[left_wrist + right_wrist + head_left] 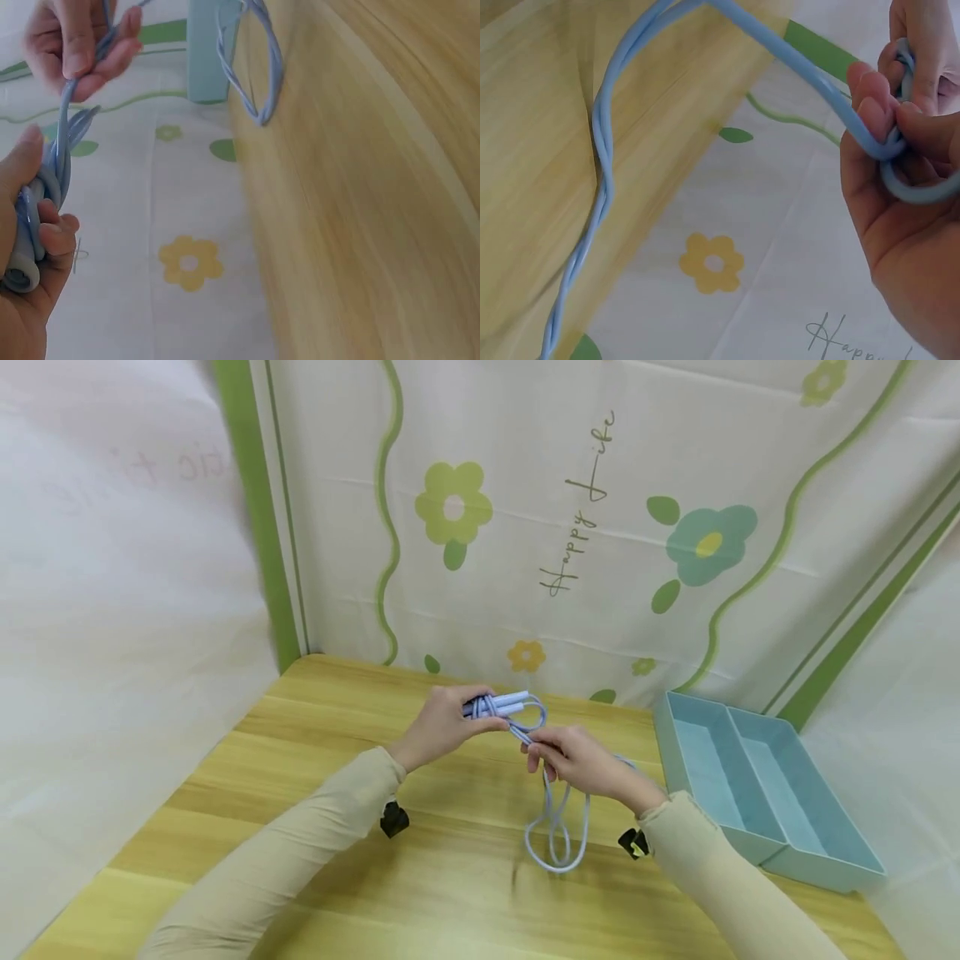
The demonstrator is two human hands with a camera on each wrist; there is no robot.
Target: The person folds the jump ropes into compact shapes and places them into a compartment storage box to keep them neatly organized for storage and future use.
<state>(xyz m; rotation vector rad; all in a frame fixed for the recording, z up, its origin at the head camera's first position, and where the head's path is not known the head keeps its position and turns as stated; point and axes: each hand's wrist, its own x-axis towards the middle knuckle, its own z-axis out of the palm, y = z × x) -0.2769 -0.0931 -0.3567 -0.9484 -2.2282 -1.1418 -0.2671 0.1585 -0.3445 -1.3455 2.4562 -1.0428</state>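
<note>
Two pale handles (513,698) lie side by side in the left-hand grip (441,720), their ends poking out to the right past the thumb and fingers, which are curled round them. Both belong to a light blue skipping rope (487,705), whose cord is wound about them in several turns, so this grip grasps cord and handles together. Just beside it, the right-hand grip (583,762) is closed on the cord, pinching it between thumb and fingers. The rope is thus held between the hands, above the middle of the wooden desk (420,877). Below the right hand dangle loose loops (556,869) of the cord; whether the lowest touches the desktop cannot be told. More cord shows behind the right wrist, and the right wrist view has strands twisted round one another. Long beige sleeves (300,852) cover both arms, with a small dark device (393,819) near the left wrist and another at the right. To the right, well apart from the left hand, a blue-green tray (756,774) with two long compartments sits on the desk. Behind hangs a white cloth (510,443) printed with flowers and the words "Happy Life".
</note>
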